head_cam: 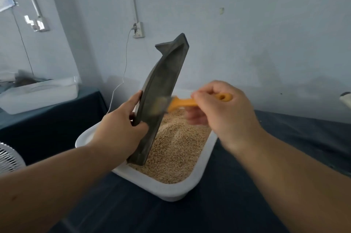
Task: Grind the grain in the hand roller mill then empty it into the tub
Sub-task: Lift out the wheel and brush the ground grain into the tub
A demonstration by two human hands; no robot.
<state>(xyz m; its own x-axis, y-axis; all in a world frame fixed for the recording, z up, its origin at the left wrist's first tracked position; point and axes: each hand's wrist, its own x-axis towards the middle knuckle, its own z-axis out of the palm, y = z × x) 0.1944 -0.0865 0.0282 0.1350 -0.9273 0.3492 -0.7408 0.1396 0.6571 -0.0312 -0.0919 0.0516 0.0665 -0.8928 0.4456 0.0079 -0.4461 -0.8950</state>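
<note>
Foreground: a dark blue cloth-covered table (pixel 247 204) carries a white rectangular plastic tub (pixel 201 172). It sits directly beneath the work so that anything dislodged lands inside. A white fan grille (pixel 9 156) shows at the lower left edge. The tub holds a heaped bed of pale tan ground grain (pixel 176 149).

Middle: the left hand (pixel 121 124) grasps the long, dark grey, boat-shaped mill trough (pixel 161 80), fingers and thumb closed round its left edge. The trough stands steeply on end, its lower end down in the tub at the grain's near-left margin. The tilt is apparently chosen so that residue slides downward. The right hand (pixel 226 111) clasps the orange plastic handle of a small brush (pixel 182 102), fingers curled about it. The blurred bristles meet the trough's inner channel and are judged to be sweeping out the last meal. Emptying looks nearly complete.

Background: a second white tub (pixel 38 96) rests on another table at left. A wall socket (pixel 138 29) has a white cable hanging from it.
</note>
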